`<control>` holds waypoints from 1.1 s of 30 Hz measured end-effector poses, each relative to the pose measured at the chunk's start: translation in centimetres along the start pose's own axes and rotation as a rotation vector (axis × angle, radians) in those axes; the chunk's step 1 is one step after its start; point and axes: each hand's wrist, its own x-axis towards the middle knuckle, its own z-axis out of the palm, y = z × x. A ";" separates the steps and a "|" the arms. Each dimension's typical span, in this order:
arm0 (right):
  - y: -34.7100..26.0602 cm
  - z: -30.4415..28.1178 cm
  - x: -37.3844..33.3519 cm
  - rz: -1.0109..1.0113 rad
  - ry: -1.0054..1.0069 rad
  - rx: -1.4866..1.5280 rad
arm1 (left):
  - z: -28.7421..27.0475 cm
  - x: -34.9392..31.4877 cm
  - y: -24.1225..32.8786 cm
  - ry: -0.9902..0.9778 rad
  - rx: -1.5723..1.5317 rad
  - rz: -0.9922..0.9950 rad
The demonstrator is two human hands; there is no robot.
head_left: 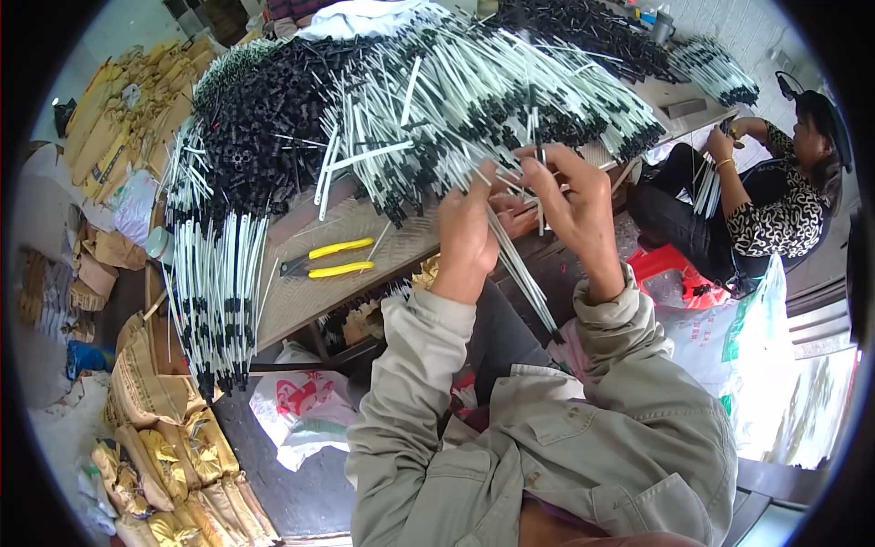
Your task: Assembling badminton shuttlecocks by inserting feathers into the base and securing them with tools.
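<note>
Khaki-grey jacket folds and sleeves fill the lower middle, closest to the camera. Beyond them stretches the tabletop, which carries a broad, fanned heap of white rods with black ends. Over on the right, another person sits with a small bunch of similar rods. Left of the fanned heap rises a mound of black parts, and nearer lies a cluster of parallel rods. Both hands, left hand and right hand, are raised close together near the front of the heap. To their left, pliers with yellow handles lie on the tabletop (the dark head points left). Thinnest are the held pieces: the left fingers close on a few loose rods slanting downward, their tips blurred, while the right thumb and forefinger pinch one upright, dark-topped rod.
</note>
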 end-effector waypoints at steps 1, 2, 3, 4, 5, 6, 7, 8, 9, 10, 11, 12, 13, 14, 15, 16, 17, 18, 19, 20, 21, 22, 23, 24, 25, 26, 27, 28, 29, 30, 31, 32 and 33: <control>0.1 -0.1 -0.2 -0.041 0.044 0.134 | 0.3 0.1 0.1 0.025 0.025 -0.002; 0.3 -0.2 -0.1 -0.078 0.077 0.175 | 0.5 0.3 0.2 0.043 0.046 -0.003; 0.2 -0.2 0.0 -0.067 0.133 0.258 | 0.4 1.0 -0.2 0.097 0.049 0.078; 0.1 -0.3 0.2 -0.056 0.188 0.342 | 0.1 0.8 -0.2 0.079 0.087 0.094; 0.3 -0.5 0.4 -0.054 0.227 0.366 | -0.2 0.2 0.1 0.063 0.125 0.106; 0.5 -0.8 0.8 -0.005 0.261 0.392 | -0.4 -0.2 0.1 0.053 0.151 0.130; 0.4 -0.9 1.2 0.045 0.295 0.420 | -0.4 -0.7 0.2 0.068 0.172 0.127; 0.0 -0.8 1.7 0.078 0.268 0.411 | -0.3 -1.3 0.3 0.088 0.193 0.130; -0.1 -0.5 1.8 0.046 0.167 0.380 | -0.6 -1.7 0.2 0.070 0.220 0.146; -0.3 -0.1 1.9 0.015 0.066 0.351 | -0.9 -2.2 0.0 0.080 0.223 0.146; -1.3 0.3 1.7 -0.043 0.068 0.327 | -1.6 -3.0 0.2 0.075 0.286 0.160; -2.0 -0.1 1.8 -0.164 0.167 0.298 | -2.0 -3.7 0.3 0.064 0.347 0.170; -2.3 -0.8 1.9 -0.354 0.334 0.253 | -2.3 -4.8 0.7 0.125 0.447 0.150; -2.8 -1.6 2.1 -0.386 0.453 0.247 | -2.9 -6.1 1.0 0.143 0.453 0.173; -3.7 -2.9 1.7 -0.259 0.509 0.360 | -3.5 -6.8 0.7 0.138 0.451 0.180; -4.4 -4.0 1.3 -0.143 0.500 0.429 | -4.1 -7.4 0.5 0.109 0.456 0.187; -3.9 -4.2 0.6 -0.102 0.452 0.443 | -4.4 -8.0 0.6 0.129 0.457 0.181; -3.1 -2.8 -0.2 -0.045 0.344 0.422 | -5.1 -9.0 1.0 0.175 0.461 0.192; -2.2 -1.0 -1.2 0.006 0.235 0.397 | -5.8 -9.9 1.3 0.197 0.468 0.208; -1.9 0.1 -2.3 0.160 0.034 0.433 | -6.1 -10.0 1.2 0.201 0.501 0.211; -0.7 2.0 -3.5 0.279 -0.127 0.411 | -6.4 -10.4 1.0 0.214 0.540 0.211; 0.2 4.0 -4.5 0.229 -0.165 0.493 | -6.1 -10.4 0.6 0.189 0.544 0.238; 0.1 5.6 -4.9 0.221 -0.218 0.506 | -5.7 -10.8 0.5 0.201 0.597 0.229; -0.5 6.7 -5.0 0.295 -0.247 0.596 | -5.4 -11.2 0.6 0.208 0.650 0.222; -1.0 7.5 -5.0 0.370 -0.275 0.685 | -5.8 -11.4 0.2 0.177 0.645 0.221; -1.6 7.5 -4.7 0.462 -0.356 0.698 | -5.7 -11.7 0.2 0.186 0.646 0.247; -1.8 7.5 -4.7 0.459 -0.362 0.702 | -5.7 -12.1 0.3 0.195 0.647 0.272; -2.0 7.5 -4.8 0.483 -0.393 0.771 | -5.9 -12.5 0.6 0.203 0.700 0.252; -2.2 7.4 -4.9 0.509 -0.430 0.838 | -6.0 -12.8 0.7 0.196 0.724 0.246; -2.5 7.2 -4.9 0.488 -0.424 0.820 | -6.0 -13.0 0.7 0.189 0.748 0.240; -2.5 7.4 -5.1 0.488 -0.435 0.822 | -6.0 -13.2 0.5 0.203 0.750 0.222; -2.3 7.7 -5.2 0.390 -0.404 0.785 | -5.8 -13.2 0.4 0.196 0.757 0.228; -2.4 7.8 -5.2 0.292 -0.372 0.747 | -5.8 -13.3 0.4 0.188 0.764 0.235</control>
